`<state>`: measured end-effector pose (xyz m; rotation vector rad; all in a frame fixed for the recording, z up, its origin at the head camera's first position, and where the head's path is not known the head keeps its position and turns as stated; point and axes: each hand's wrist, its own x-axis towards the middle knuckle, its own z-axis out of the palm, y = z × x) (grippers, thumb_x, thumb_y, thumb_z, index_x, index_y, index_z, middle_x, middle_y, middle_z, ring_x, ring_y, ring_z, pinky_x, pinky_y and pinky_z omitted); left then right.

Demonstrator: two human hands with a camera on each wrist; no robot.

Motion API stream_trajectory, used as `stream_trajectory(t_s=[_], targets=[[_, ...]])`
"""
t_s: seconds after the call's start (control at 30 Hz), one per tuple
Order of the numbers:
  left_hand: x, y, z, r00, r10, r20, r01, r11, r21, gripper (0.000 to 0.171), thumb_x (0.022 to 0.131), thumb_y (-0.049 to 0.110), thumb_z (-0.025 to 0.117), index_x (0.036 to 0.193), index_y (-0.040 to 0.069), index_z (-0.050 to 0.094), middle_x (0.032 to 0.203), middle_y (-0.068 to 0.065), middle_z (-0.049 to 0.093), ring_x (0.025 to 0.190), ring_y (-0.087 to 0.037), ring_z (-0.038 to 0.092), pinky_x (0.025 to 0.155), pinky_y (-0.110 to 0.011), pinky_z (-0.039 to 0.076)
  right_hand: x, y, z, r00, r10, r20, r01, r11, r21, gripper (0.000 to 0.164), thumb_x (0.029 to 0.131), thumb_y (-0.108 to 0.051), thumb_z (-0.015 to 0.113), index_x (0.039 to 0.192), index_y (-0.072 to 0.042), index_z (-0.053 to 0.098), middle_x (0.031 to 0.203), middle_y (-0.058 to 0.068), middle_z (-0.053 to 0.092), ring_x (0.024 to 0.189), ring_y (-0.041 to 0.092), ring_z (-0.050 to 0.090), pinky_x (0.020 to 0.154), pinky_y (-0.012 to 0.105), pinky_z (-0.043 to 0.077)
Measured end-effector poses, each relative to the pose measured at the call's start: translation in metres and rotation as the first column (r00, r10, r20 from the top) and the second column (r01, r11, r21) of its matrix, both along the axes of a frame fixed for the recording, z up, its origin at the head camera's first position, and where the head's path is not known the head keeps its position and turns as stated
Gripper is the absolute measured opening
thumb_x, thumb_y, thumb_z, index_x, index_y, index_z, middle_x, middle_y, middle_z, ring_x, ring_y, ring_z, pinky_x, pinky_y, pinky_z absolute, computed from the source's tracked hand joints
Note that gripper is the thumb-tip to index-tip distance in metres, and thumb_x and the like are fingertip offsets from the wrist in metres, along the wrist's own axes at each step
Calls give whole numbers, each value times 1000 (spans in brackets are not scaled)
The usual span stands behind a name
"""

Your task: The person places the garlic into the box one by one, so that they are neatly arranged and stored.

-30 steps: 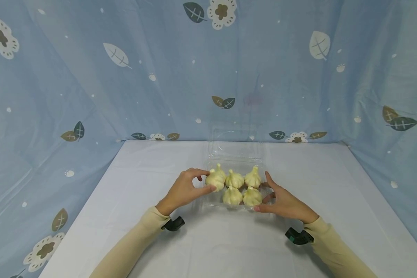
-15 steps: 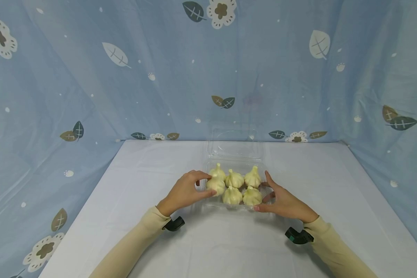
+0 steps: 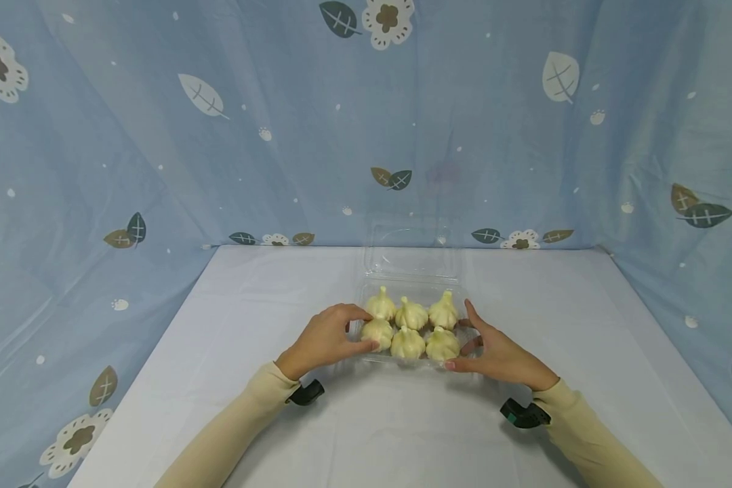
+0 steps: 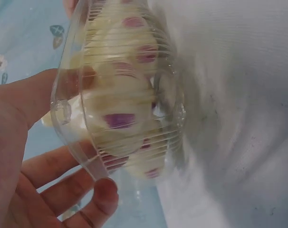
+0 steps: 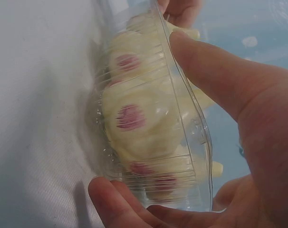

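A clear plastic clamshell container (image 3: 416, 289) holds several pale garlic bulbs in two rows. At its front left corner my left hand (image 3: 328, 339) pinches a garlic bulb (image 3: 375, 335) between thumb and fingers, low among the others. Through the ribbed wall in the left wrist view, a purple patch shows on a garlic bulb (image 4: 120, 99), and my thumb reaches inside the rim. My right hand (image 3: 501, 354) grips the container's right end. Its thumb lies at the front rim and its fingers go round the far side, as the right wrist view shows beside another garlic bulb (image 5: 144, 118).
The hinged clear lid (image 3: 412, 249) stands raised behind the container. A white cloth covers the table (image 3: 280, 291), and a blue patterned curtain (image 3: 317, 135) closes off the back and sides. A black wrist device (image 3: 526, 415) sits at each cuff.
My left hand has brought its garlic bulb down and toward the front, into the front left corner, uncovering the bulb behind it. My right hand has stayed at the container's right end.
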<state>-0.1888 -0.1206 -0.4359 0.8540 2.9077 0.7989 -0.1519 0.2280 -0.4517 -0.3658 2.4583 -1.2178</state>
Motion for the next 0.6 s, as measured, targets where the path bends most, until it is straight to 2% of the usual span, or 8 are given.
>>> stream_trajectory(t_s=[0.13,0.27,0.6], targets=[[0,1,1,1000,-8,6,8,1000,-12,44,83,47,84,118,20,78,121,4,76,98,-15,69,79,-36,58,1,0,2,1000,7,-6,-7,1000,-12,128,88,-42,83,165,-13,-14,166,24,31,107,17,67,69,31,53],[0,1,1,1000,-17,11,18,999,-34,46,83,48,84,118,19,78,121,3,76,114,-21,71,89,-45,60,1,-1,4,1000,9,-7,-10,1000,-13,128,88,-41,83,165,-13,-14,166,25,30,107,18,67,68,30,53],[-2,4,4,999,1,54,3,997,-76,48,82,50,85,120,21,77,124,5,76,115,-23,71,83,-48,60,0,0,1,1000,5,-1,-5,1000,-2,129,87,-43,83,165,-13,-15,166,24,31,107,16,68,69,30,53]])
